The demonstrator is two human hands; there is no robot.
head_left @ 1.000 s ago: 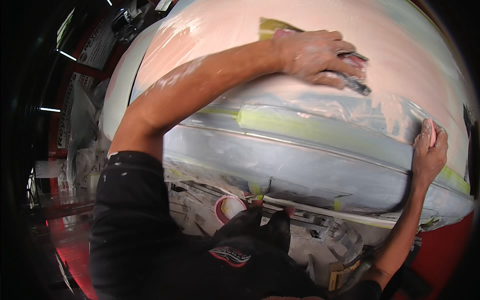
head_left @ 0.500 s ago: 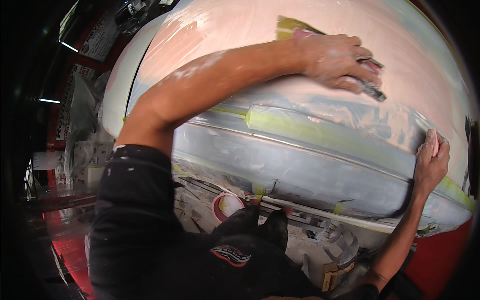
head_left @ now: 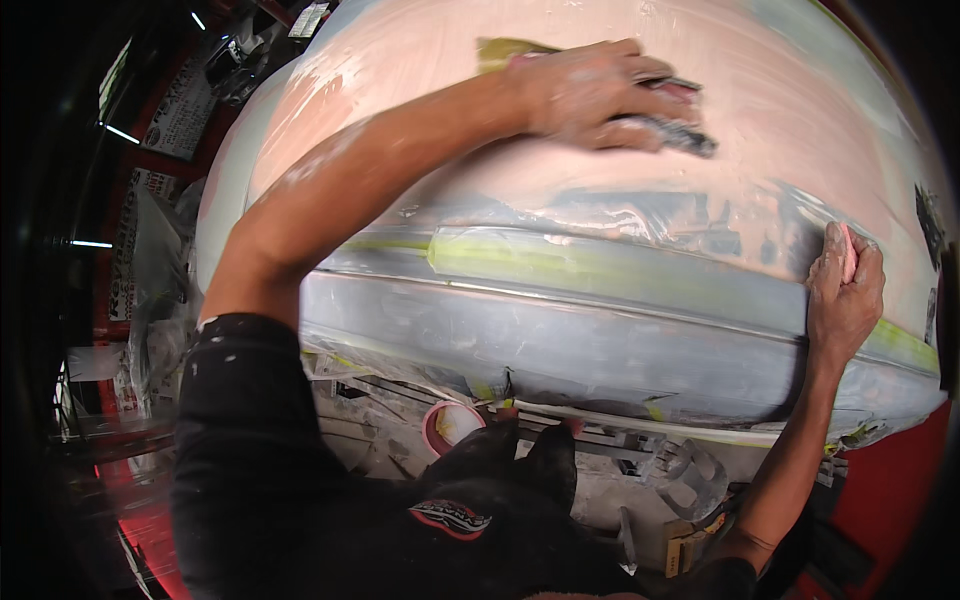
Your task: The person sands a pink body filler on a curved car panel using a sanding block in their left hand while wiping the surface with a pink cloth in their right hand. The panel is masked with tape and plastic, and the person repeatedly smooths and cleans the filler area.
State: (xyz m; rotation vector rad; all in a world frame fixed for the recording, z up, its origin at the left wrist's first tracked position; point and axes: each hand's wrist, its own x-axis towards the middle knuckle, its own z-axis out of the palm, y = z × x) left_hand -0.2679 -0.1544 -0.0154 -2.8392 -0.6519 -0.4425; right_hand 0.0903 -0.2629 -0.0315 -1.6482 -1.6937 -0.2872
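A large curved car body panel [head_left: 400, 60], streaked pink and grey and shiny with wet, fills the upper view. On its pink area my left hand [head_left: 590, 100] is closed over a sanding block [head_left: 685, 138]. The block has a dark edge at the right and an olive-yellow flap sticking out at the left; the palm hides its middle. Toward the panel's right end, my right hand [head_left: 845, 290] rests against the surface. Its fingers pinch a small pink sponge [head_left: 850, 253], partly hidden by the fingers.
Yellow-green masking tape [head_left: 560, 258] runs along the trim above the grey lower section [head_left: 520, 335]. Below, on the floor, stand a pink bucket [head_left: 432, 430] with whitish contents and a cardboard box [head_left: 683, 545]. Plastic sheeting [head_left: 165, 270] hangs at the left.
My left hand has slid the sanding block left and toward the far side of the panel. My right hand keeps about the same spot on the panel. The whole view has shifted slightly.
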